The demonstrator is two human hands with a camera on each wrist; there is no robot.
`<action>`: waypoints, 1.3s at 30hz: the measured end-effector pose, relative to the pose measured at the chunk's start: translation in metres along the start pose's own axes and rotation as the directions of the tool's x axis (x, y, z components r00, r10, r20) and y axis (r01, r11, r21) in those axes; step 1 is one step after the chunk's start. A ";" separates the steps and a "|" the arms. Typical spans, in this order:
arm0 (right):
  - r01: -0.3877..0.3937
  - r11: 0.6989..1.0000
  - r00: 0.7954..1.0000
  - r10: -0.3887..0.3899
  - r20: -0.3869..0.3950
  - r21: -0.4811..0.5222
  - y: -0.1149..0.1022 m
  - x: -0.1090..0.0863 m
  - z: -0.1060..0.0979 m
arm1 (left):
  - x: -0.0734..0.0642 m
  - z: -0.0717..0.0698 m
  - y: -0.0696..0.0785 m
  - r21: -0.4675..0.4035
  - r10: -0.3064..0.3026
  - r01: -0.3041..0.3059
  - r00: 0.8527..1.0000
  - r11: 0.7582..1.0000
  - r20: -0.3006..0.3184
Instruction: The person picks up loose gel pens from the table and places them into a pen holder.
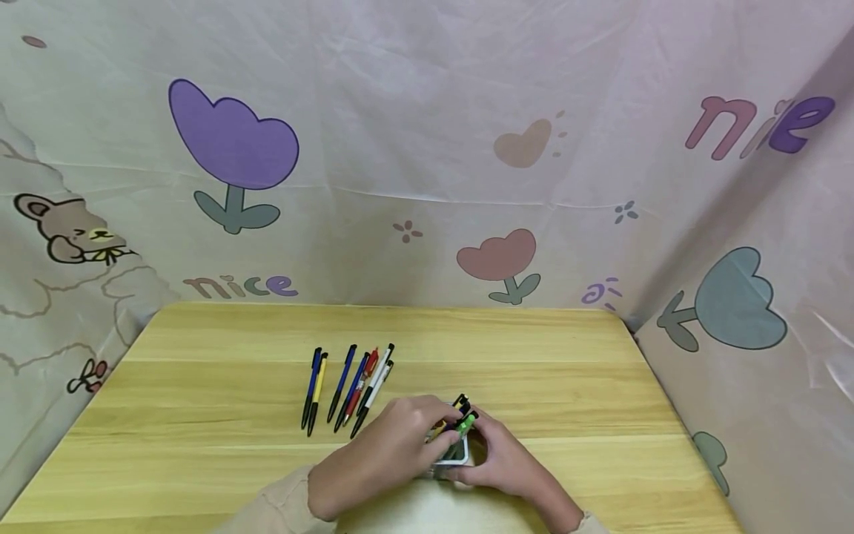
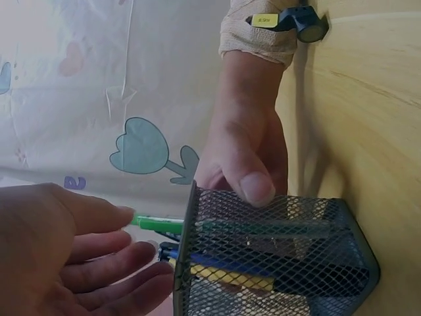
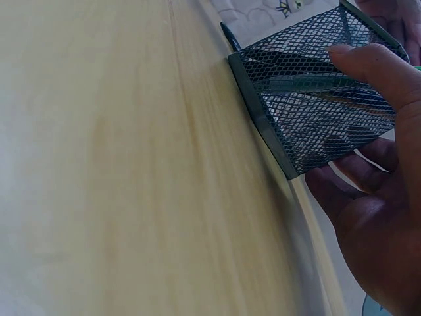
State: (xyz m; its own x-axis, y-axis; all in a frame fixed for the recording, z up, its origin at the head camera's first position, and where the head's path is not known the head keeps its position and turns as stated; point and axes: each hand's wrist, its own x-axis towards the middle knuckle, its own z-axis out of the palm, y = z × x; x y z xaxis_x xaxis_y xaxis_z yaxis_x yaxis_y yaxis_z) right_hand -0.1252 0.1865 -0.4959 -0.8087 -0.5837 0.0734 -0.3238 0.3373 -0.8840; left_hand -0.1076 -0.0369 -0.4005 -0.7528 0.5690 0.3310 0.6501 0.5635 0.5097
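A pale printed cloth [image 1: 400, 119] fills the upper half of the head view, with "nice" readable at its lower left and a second word at the upper right, where a fold leaves about "n i e". The wooden table [image 1: 220, 415] spans the lower half.

Both hands meet just right of centre, low in the head view. The left hand [image 1: 396, 437] reaches over from the left, its thumb tip at a pen's end; the fingers are loosely bent and apart from the thumb. The right hand [image 1: 503, 456] grips the holder from the right, thumb on one wall and fingers on another.

That mesh pen holder [image 3: 302, 135] sits between the two hands, its mouth under the left fingers; I cannot tell whether its base lies flat. From above little more than its pale rim shows, whereas the wrist views show the dark mesh walls with pens inside.

Left of the hands, near the middle of the head view, lies a row of seven pens [image 1: 342, 386]: three blue, one yellow, one red, two white (only the head view has these).

The green pen [image 2: 158, 224] slants from the mouth in the left wrist view, above blue and yellow ones. A small yellow label [image 2: 266, 21] on a wrist device, upper right there, bears lettering too small to read.
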 end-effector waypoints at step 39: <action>-0.064 0.998 0.998 0.065 -0.005 0.016 -0.003 0.001 0.001 | -0.015 -0.046 -0.101 0.127 -0.404 0.445 0.878 0.887 -0.256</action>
State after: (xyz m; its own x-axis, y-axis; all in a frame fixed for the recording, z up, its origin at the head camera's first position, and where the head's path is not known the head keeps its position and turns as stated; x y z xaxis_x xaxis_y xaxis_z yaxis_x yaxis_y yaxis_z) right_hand -0.1246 0.1849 -0.4938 -0.8304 -0.5568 0.0187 -0.2633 0.3627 -0.8939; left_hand -0.1667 -0.1297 -0.4201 -0.9503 0.1191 0.2877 0.2547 0.8287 0.4984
